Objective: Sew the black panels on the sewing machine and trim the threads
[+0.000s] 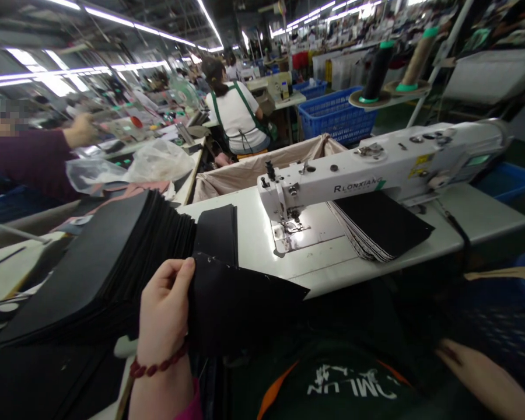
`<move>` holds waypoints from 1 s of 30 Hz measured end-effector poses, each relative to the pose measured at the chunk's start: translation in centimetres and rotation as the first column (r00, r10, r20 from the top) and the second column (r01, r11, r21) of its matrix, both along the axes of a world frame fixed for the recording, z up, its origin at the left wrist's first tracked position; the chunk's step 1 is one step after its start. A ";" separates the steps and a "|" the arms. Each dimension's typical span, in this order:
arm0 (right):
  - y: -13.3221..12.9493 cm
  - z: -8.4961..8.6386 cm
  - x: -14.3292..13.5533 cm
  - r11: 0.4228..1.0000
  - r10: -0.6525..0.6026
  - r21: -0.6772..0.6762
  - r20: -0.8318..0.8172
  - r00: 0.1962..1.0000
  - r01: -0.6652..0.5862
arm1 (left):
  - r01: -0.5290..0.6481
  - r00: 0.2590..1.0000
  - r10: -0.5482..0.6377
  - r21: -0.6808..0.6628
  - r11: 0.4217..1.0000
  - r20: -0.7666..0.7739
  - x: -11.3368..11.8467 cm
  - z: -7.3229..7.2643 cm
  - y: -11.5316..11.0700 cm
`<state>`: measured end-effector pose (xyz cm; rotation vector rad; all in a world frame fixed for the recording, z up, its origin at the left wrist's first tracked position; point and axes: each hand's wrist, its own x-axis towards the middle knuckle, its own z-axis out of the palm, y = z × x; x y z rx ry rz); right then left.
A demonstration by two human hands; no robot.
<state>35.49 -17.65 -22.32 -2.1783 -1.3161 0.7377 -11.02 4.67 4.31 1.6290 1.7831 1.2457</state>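
My left hand (164,306), with a dark red bead bracelet at the wrist, pinches the upper left corner of a black fabric panel (240,297). The panel hangs over the front edge of the sewing table, and small pale marks show along its top edge. My right hand (459,361) is low on the right, apart from the panel; its fingers are dim and blurred. Behind the held panel lies a small black stack (217,230) of pieces. Further right stands the white sewing machine (315,186), its needle area lit.
A tall pile of black panels (100,251) fills the left side. Under the machine arm lies another black stack (380,224). Thread cones (376,73) stand behind the machine. A cloth-lined bin (245,181) and a blue crate (336,116) are beyond the table. Co-workers sit ahead and left.
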 end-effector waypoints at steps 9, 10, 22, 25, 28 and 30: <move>17.9 14.3 -19.1 0.677 0.628 0.637 -0.240 0.740 -0.368 | 0.055 0.993 -0.047 -0.070 0.996 0.105 2.5 0.5 -0.7; 18.6 15.0 -20.3 0.656 0.642 0.661 -0.235 0.729 -0.365 | 0.058 0.991 -0.047 -0.084 0.995 0.127 2.8 0.5 -0.9; 19.7 12.7 -15.2 0.898 0.319 0.396 -0.289 0.902 -0.191 | 0.114 0.925 -0.041 -0.173 0.978 0.378 2.5 -1.4 -1.6; 18.5 13.4 -14.6 0.894 0.353 0.338 -0.128 0.927 -0.294 | 0.159 0.915 -0.072 -0.190 0.969 0.397 3.0 -2.1 -1.5; 17.5 15.1 -16.8 0.809 0.490 0.503 -0.290 0.822 -0.304 | 0.180 0.916 -0.093 -0.193 0.964 0.389 3.9 -2.5 -1.7; 17.3 16.3 -18.6 0.737 0.563 0.610 -0.317 0.764 -0.290 | 0.212 0.922 -0.130 -0.195 0.957 0.365 4.7 -2.7 -2.0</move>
